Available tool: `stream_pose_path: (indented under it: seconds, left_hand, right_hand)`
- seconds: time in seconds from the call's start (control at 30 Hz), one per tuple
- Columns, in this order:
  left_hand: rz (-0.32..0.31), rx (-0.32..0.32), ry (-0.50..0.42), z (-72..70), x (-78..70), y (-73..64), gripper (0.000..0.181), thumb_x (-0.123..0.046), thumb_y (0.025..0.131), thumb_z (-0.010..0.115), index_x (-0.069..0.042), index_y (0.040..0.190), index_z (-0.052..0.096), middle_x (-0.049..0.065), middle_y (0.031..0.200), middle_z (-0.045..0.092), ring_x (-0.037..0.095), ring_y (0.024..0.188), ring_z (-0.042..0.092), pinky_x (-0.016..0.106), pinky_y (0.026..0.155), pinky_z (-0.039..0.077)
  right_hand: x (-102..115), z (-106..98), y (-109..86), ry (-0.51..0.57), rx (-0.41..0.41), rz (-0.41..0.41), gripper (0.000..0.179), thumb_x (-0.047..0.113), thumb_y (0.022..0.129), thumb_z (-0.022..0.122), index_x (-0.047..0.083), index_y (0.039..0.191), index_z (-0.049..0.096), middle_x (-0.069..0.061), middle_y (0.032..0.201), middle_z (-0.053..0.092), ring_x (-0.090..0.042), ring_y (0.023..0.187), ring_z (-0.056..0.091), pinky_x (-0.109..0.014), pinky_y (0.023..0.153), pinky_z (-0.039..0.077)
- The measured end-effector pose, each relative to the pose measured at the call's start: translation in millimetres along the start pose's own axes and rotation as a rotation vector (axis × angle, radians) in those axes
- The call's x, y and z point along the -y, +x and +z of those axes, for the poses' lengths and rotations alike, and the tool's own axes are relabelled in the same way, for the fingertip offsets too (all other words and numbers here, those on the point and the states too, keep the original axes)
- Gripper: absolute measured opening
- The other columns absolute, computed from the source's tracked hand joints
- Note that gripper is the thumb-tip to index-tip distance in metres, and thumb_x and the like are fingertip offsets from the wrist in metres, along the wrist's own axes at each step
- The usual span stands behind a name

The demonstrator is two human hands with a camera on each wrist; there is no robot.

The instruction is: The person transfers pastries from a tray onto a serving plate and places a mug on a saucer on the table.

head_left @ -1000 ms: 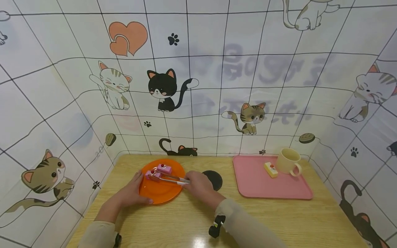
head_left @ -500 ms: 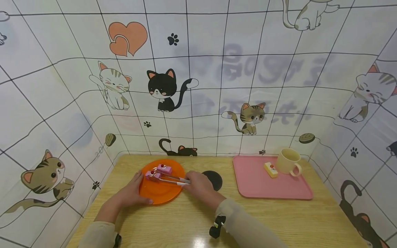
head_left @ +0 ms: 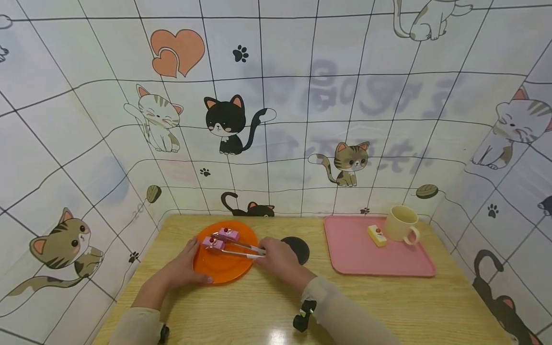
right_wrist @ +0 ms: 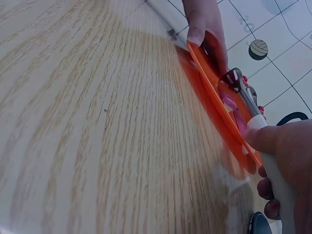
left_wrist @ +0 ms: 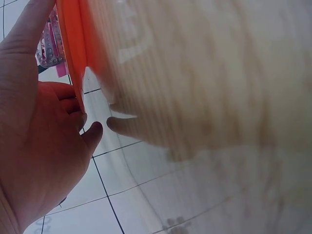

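Two small pink toy cake slices with red berries, a front one (head_left: 213,243) and a back one (head_left: 229,234), sit on an orange plate (head_left: 224,270). My left hand (head_left: 183,267) holds the plate's left rim, with the thumb along its near edge. My right hand (head_left: 280,258) grips a pair of metal tongs (head_left: 241,254) with white handles. Their spread arms reach over the plate to either side of the front slice; one tip lies between the two slices. Whether the tips touch the slices, I cannot tell. In the right wrist view a slotted tong end (right_wrist: 231,79) shows above the plate.
Right of the plate lies a black round coaster (head_left: 297,250), partly behind my right hand. A pink tray (head_left: 371,263) at the back right bears a yellow toy cake slice (head_left: 377,235) and a cream mug (head_left: 401,224). Cat-printed cloth walls (head_left: 284,143) enclose the wooden table (head_left: 241,311).
The tongs' arms have spread wider, the far arm shifting away from the front slice toward the back one. Left hand, plate and slices have stayed in place.
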State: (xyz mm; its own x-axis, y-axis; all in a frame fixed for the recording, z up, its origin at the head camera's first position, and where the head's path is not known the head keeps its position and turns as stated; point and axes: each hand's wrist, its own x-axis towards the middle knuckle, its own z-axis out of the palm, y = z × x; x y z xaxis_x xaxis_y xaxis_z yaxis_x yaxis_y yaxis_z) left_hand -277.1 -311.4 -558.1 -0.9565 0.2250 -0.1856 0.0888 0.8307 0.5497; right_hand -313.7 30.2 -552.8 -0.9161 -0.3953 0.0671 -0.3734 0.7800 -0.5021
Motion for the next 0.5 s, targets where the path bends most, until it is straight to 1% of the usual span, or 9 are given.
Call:
stream_pose_path:
  seconds: [0.17,0.3,0.5]
  left_hand:
    - [0.001,0.0,0.003,0.3,0.3,0.2,0.144,-0.06,0.075,0.098,0.007,0.173,0.017,0.03,0.182,0.006,0.054,0.167,0.006,0.07,0.129,0.021]
    - [0.005,-0.002,-0.001,0.6,0.6,0.6,0.144,-0.059,0.075,0.098,0.008,0.173,0.016,0.031,0.181,0.006,0.054,0.167,0.006,0.07,0.129,0.02]
    - [0.011,-0.004,0.0,0.8,1.5,0.5,0.144,-0.06,0.075,0.097,0.008,0.173,0.015,0.031,0.181,0.005,0.054,0.167,0.005,0.07,0.13,0.019]
  right_hand:
    - [-1,-2,-2.0,0.031,-0.01,0.01,0.031,0.044,0.094,0.09,0.021,0.111,0.079,0.012,0.096,0.067,-0.012,0.076,0.058,-0.029,0.068,0.052]
    - [-6,-2,-3.3,0.051,-0.026,-0.003,0.033,0.043,0.092,0.092,0.02,0.113,0.08,0.011,0.097,0.069,-0.012,0.076,0.059,-0.03,0.068,0.053]
    - [-14,0,-8.1,0.075,-0.063,-0.028,0.034,0.043,0.092,0.092,0.02,0.114,0.08,0.011,0.097,0.07,-0.01,0.078,0.059,-0.031,0.07,0.053]
